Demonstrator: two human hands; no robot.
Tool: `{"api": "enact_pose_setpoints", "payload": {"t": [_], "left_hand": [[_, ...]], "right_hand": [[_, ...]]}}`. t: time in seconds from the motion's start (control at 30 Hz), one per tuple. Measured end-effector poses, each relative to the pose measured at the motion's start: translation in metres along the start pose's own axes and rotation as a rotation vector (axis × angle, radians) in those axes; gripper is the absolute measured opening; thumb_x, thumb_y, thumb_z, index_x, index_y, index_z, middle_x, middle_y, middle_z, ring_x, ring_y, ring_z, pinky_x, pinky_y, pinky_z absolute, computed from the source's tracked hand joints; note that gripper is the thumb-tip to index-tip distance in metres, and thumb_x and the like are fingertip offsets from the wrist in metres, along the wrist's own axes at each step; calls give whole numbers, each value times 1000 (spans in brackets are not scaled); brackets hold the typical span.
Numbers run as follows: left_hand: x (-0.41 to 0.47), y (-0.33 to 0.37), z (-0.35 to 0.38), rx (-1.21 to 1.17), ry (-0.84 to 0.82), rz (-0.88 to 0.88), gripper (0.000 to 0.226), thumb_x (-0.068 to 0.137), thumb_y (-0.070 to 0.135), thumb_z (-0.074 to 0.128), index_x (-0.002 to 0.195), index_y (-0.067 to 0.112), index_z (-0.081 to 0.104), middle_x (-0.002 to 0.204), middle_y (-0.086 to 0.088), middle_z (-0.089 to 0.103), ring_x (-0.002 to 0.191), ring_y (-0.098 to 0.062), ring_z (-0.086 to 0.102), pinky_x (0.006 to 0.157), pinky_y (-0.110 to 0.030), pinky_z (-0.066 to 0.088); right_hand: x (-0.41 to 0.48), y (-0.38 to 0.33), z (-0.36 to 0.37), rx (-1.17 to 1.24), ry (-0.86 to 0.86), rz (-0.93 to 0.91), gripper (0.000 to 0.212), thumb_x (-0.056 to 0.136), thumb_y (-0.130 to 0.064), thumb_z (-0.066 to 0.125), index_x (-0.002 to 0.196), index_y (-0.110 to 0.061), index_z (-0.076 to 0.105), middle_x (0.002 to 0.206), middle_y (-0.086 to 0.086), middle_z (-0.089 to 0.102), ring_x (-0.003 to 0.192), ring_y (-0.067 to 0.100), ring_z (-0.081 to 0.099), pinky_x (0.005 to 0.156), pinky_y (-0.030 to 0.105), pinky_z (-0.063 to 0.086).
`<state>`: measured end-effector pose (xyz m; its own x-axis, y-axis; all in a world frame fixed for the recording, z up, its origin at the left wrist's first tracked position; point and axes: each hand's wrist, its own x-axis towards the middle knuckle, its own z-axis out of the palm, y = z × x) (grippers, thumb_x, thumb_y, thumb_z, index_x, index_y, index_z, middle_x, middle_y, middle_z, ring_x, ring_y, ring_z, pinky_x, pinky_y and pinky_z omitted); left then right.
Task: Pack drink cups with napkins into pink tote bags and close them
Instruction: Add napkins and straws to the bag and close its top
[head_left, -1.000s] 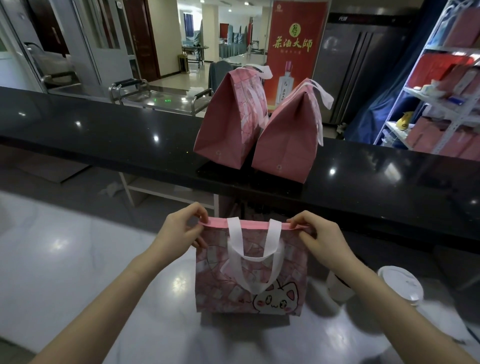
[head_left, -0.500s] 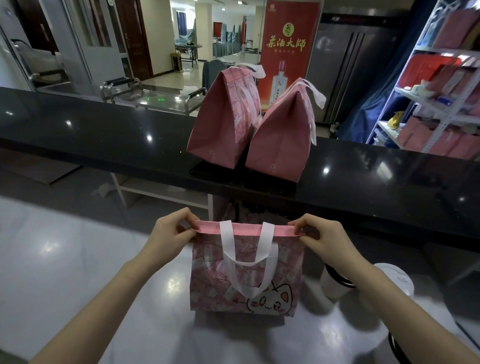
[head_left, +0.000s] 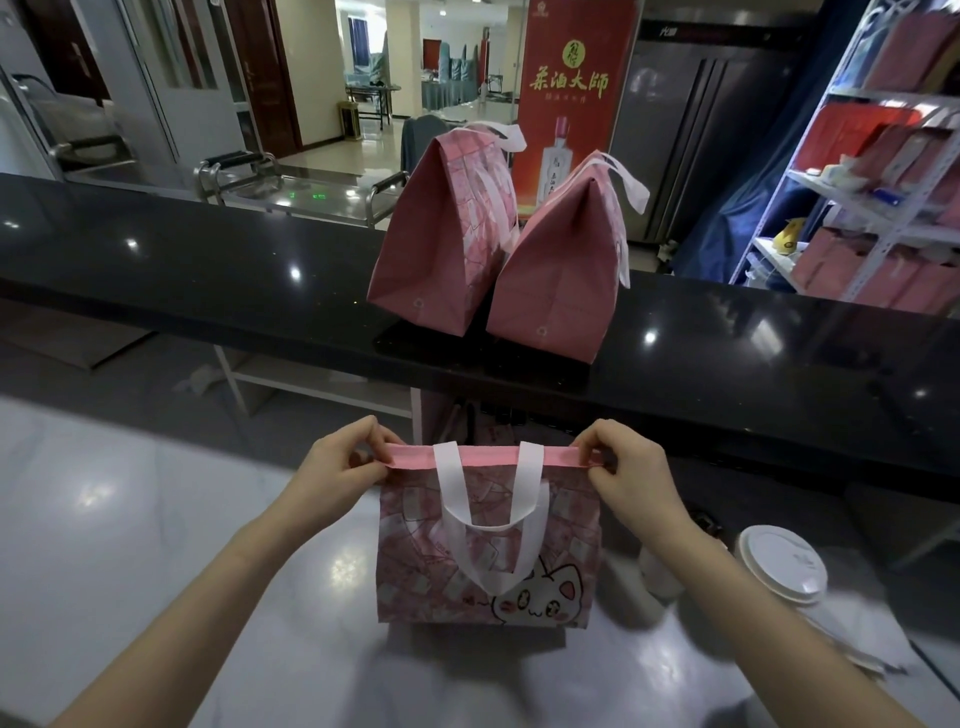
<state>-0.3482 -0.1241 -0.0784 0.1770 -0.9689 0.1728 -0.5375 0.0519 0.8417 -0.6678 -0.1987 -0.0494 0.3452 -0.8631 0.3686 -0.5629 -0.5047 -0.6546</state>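
Head view: left hand (head_left: 337, 462) and right hand (head_left: 631, 470) each pinch an end of the pink tote bag's (head_left: 488, 561) folded top rim; it stands upright on the white bench (head_left: 156, 545), beside a lidded cup (head_left: 782, 564).

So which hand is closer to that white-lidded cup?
Right. The right hand pinches the pink tote bag at its top edge, just up-left of the cup. The left hand pinches the opposite end, across the bag.
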Motion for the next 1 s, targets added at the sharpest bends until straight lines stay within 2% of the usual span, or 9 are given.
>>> {"api": "enact_pose_setpoints", "payload": {"t": [0.17,0.33,0.47,0.53,0.6,0.67,0.77,0.9,1.0], "left_hand": [[-4,2,0,37,29,15,33,86,2,64,70,30,57,88,23,66,81,-2,65,60,-16,55],[-9,12,2,231,73,174,32,83,-5,63,77,26,58,86,16,63,79,-3,62,65,-15,54],[-10,20,2,410,103,244,17,80,17,69,85,31,59,81,21,54,83,-3,52,64,-17,44],[-6,25,2,466,152,283,11,78,27,73,81,28,63,77,20,55,82,-3,48,65,-20,44],[-3,28,5,466,142,298,17,75,24,79,83,25,64,78,17,57,79,-3,52,67,-23,51],[-1,31,7,382,101,266,23,76,18,80,90,25,63,82,19,60,79,2,58,71,-17,53],[1,30,9,333,66,246,25,77,10,78,94,25,69,83,25,61,81,10,60,71,-4,47],[-2,31,12,284,63,252,22,76,2,78,88,21,73,78,25,62,85,9,61,72,-3,47],[-2,33,12,267,64,244,22,77,2,77,88,20,74,79,20,65,85,7,62,72,-5,48]], "right_hand": [[-4,5,-7,-118,-47,-155,26,77,12,63,80,-14,64,85,-5,62,81,8,60,72,22,50],[-6,11,-24,-182,-197,-180,22,81,-2,70,97,-17,71,103,-9,66,90,5,62,80,20,52],[-6,6,-26,-195,-206,-156,13,83,-15,72,95,-20,72,106,-12,67,92,1,61,83,20,52],[-5,1,-22,-204,-185,-139,14,84,-12,70,95,-20,70,98,-11,68,90,3,61,82,24,53],[-3,-5,-18,-166,-171,-93,22,82,-6,69,97,-22,65,94,-11,67,89,4,62,79,25,53],[-1,-10,-14,-141,-174,-67,28,82,-2,66,100,-23,63,95,-11,67,91,5,63,80,23,53],[3,-13,-11,-126,-179,-49,30,78,5,65,96,-19,67,90,-8,69,87,5,65,81,23,54],[2,-12,-10,-79,-146,-6,30,73,12,65,83,-15,71,78,-6,70,77,4,67,74,26,57],[2,-14,-13,-97,-176,3,30,74,9,67,83,-19,70,78,-10,69,76,0,66,73,21,57]]}}
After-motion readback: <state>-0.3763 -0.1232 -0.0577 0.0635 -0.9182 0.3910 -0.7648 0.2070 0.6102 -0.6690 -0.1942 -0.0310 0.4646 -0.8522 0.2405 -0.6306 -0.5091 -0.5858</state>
